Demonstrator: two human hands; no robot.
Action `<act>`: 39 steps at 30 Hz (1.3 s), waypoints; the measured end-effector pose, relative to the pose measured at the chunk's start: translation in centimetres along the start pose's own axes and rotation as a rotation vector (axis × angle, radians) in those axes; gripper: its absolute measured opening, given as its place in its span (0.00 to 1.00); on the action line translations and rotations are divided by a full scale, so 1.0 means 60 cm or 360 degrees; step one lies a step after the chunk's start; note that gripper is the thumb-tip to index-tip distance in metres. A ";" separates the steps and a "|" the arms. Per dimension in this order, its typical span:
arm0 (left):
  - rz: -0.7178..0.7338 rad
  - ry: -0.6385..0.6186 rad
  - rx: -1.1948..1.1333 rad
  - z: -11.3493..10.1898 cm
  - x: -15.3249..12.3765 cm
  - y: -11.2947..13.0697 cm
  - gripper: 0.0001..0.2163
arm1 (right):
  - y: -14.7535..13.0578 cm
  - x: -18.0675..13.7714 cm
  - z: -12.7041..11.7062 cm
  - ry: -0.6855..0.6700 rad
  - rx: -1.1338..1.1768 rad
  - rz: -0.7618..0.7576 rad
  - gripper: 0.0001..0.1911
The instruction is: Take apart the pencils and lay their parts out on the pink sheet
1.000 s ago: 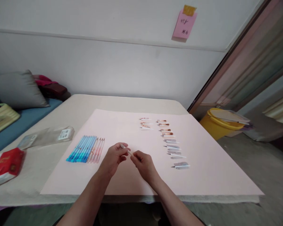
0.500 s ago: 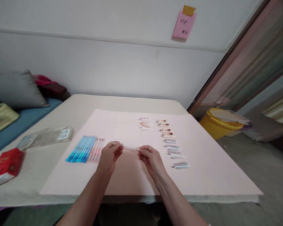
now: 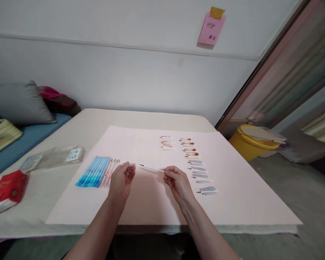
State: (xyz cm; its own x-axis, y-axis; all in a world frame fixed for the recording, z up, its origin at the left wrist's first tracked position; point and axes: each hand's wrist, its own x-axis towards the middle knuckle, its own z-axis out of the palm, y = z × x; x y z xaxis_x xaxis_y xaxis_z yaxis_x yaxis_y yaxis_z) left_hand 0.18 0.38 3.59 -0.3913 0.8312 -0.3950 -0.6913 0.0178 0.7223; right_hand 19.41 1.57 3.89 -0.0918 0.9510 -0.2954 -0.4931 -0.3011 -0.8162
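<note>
My left hand (image 3: 121, 178) is closed, its thumb and fingertips pinching a small whitish piece (image 3: 131, 164) whose exact kind I cannot make out. Between the thumb and fingers of my right hand (image 3: 176, 180) is a thin white pen refill (image 3: 153, 168). Its dark tip points left, a short gap away from the piece in my left hand. Both hands are above a pale pink sheet (image 3: 147, 206). Beside my left hand lies a row of blue pens (image 3: 93, 171), with several pink pens (image 3: 112, 169) next to it, partly hidden by that hand.
Right of my hands runs a column of white refills paired with grey pieces (image 3: 207, 189) and brown-patterned pieces (image 3: 189, 149). A smaller pink-patterned group (image 3: 166, 146) lies farther back. Clear packaging (image 3: 56, 159) and a red-white packet (image 3: 8, 189) lie left; a yellow bucket (image 3: 243, 146) stands right.
The white refill and the small piece, end to end before, are now apart. My left hand has shifted left, and my right hand slightly right with the refill.
</note>
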 end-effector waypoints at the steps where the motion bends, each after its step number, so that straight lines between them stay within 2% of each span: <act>1: -0.0025 -0.0001 -0.0007 0.000 0.000 -0.001 0.04 | 0.000 0.001 0.000 0.0007 0.0005 -0.0006 0.07; 10: -0.0487 -0.0180 -0.0079 0.008 -0.007 -0.020 0.02 | -0.001 -0.001 0.000 -0.0004 0.0058 -0.0094 0.06; 12: -0.0496 -0.0253 -0.0029 0.009 -0.012 -0.023 0.03 | -0.001 -0.002 0.002 -0.0014 0.0057 -0.0102 0.06; 16: -0.0365 -0.0415 0.0126 0.015 -0.028 -0.029 0.05 | 0.003 -0.004 0.006 -0.0049 -0.0030 -0.0141 0.05; 20: -0.0414 -0.0500 0.0203 0.020 -0.039 -0.038 0.05 | 0.011 -0.006 0.010 -0.0071 -0.0212 -0.0168 0.04; 26: -0.0459 -0.0442 0.0196 0.019 -0.040 -0.043 0.06 | 0.014 -0.010 0.015 -0.0107 -0.0468 -0.0243 0.03; 33: -0.0427 -0.0385 0.0162 0.023 -0.041 -0.045 0.06 | 0.013 -0.011 0.018 -0.0126 -0.0560 -0.0249 0.02; 39: -0.0355 -0.0193 0.0014 0.013 -0.018 -0.042 0.05 | 0.009 -0.011 0.016 -0.0138 -0.0556 -0.0236 0.03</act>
State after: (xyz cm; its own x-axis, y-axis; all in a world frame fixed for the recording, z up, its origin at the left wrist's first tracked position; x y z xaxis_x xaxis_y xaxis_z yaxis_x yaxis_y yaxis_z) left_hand 2.80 -0.15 2.65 -0.1538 0.8668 -0.4744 -0.7469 0.2123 0.6301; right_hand 18.37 0.82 4.10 -0.1219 0.9839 -0.1309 -0.1833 -0.1519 -0.9712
